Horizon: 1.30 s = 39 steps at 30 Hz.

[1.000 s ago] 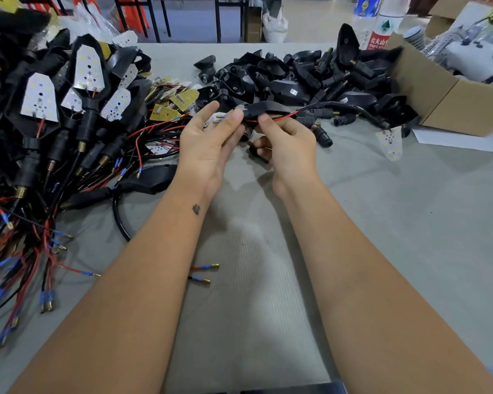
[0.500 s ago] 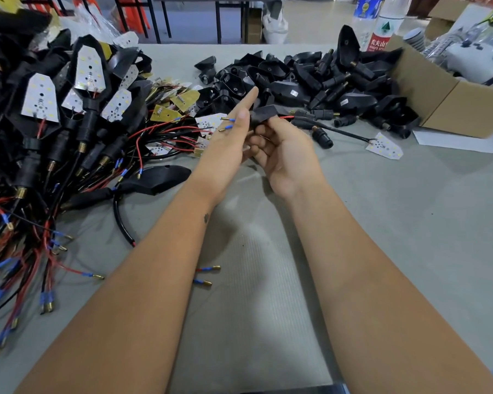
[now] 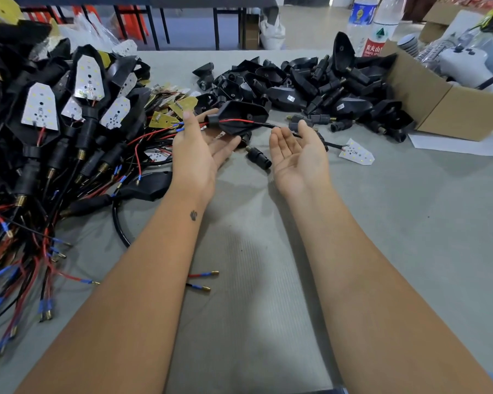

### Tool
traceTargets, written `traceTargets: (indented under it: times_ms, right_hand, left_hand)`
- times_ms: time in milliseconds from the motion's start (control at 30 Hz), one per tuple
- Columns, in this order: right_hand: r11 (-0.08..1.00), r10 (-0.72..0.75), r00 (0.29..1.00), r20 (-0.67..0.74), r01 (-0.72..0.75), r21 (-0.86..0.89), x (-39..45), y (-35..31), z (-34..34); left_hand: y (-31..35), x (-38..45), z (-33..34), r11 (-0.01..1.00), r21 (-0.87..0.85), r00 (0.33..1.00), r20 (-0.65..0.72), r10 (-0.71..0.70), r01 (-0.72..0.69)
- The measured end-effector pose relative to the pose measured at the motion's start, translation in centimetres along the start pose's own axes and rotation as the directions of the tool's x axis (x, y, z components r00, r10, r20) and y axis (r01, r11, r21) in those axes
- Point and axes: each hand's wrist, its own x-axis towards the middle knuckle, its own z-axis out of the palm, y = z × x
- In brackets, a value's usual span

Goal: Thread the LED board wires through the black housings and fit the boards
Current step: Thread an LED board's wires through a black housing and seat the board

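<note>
Since the black housing (image 3: 239, 116) sits mid-frame on the left hand (image 3: 198, 155)'s spread fingers, right hand (image 3: 296, 157) open beside it, it's probably light rigid plastic, best held by its body, not the floppy wires (image 3: 282, 127).

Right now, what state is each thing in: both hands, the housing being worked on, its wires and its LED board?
left hand: open, palm up, fingers straight, the housing against the fingers.
right hand: open, palm up, the cable lies across it.
black housing: wires threaded through, no board fitted.
red wire: runs across the housing.
black cable: leads to the board.
LED board: flat on the table, outside the housing.
</note>
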Motion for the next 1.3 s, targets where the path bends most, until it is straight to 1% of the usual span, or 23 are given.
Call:
traceTargets:
  times_ms: [67, 133, 233, 300, 400, 533, 700, 867, 933, 1000, 1100, 1167, 1233, 1300]
  right_hand:
    - [0.999, 0.022, 1.0, 0.02, -0.023, 0.043, 0.0, -0.1, -0.1]
    - [0.998, 0.015, 1.0, 0.014, -0.016, 0.055, 0.2, -0.2, -0.2]
    - [0.998, -0.026, 1.0, -0.004, 0.025, -0.053, 0.5, -0.1, -0.2]
    - [0.991, -0.043, 0.999, 0.008, 0.044, -0.124, 0.6, 0.3, -0.1]
    - [0.993, -0.012, 1.0, 0.01, 0.013, -0.118, 0.4, 0.7, 0.0]
    - [1.0, 0.009, 1.0, -0.008, -0.009, -0.023, 0.2, 0.5, 0.1]
    - [0.999, 0.04, 0.999, -0.02, -0.04, -0.018, 0.4, 0.3, -0.1]
    - [0.999, 0.031, 0.999, -0.035, -0.032, -0.024, 0.6, 0.1, -0.3]
    - [0.996, -0.01, 0.999, -0.054, 0.006, -0.087, 0.8, 0.2, -0.2]
    - [0.979, -0.087, 0.995, -0.051, 0.077, -0.187, 0.9, 0.3, -0.1]
    - [0.926, -0.164, 0.986, 0.038, 0.167, -0.339, 0.7, 0.7, 0.1]
    - [0.886, -0.148, 0.982, 0.115, 0.183, -0.426, 0.4, 1.0, 0.3]
    - [0.848, -0.12, 0.98, 0.156, 0.183, -0.498, 0.2, 1.0, 0.3]
    - [0.817, -0.101, 0.979, 0.177, 0.183, -0.547, 0.1, 1.0, 0.2]
  left_hand:
    - [-0.1, 0.1, 0.0, 1.0, 0.021, 1.0, -0.017, 0.0, 0.0]
    - [-0.3, 0.2, 0.0, 0.999, 0.054, 1.0, -0.021, 0.007, -0.006]
    - [-0.6, 0.2, 0.2, 0.995, 0.099, 1.0, 0.029, 0.012, -0.015]
    - [-0.8, 0.1, 0.2, 0.99, 0.137, 0.997, 0.072, 0.021, -0.03]
    - [-1.0, 0.1, 0.1, 0.984, 0.171, 0.995, 0.089, 0.044, -0.059]
    - [-0.7, 0.0, 0.1, 0.984, 0.151, 0.995, 0.046, 0.085, -0.091]
    - [-0.4, -0.3, 0.1, 0.986, 0.11, 0.991, -0.015, 0.129, -0.127]
    - [-0.5, 0.2, 0.1, 0.994, 0.083, 0.996, -0.051, 0.076, -0.072]
    - [-0.5, 0.3, 0.0, 0.994, 0.091, 0.996, -0.05, 0.068, -0.063]
    - [-0.6, 0.3, 0.1, 0.991, 0.111, 0.997, -0.026, 0.078, -0.075]
    - [-0.7, 0.0, 0.3, 0.991, 0.12, 0.998, 0.048, 0.051, -0.057]
    - [-0.9, -0.3, 0.5, 0.991, 0.133, 0.993, 0.115, 0.012, -0.027]
    - [-1.0, -0.4, 0.5, 0.988, 0.151, 0.986, 0.169, 0.001, -0.027]
    - [-0.9, -0.5, 0.3, 0.991, 0.127, 0.984, 0.177, 0.012, -0.035]
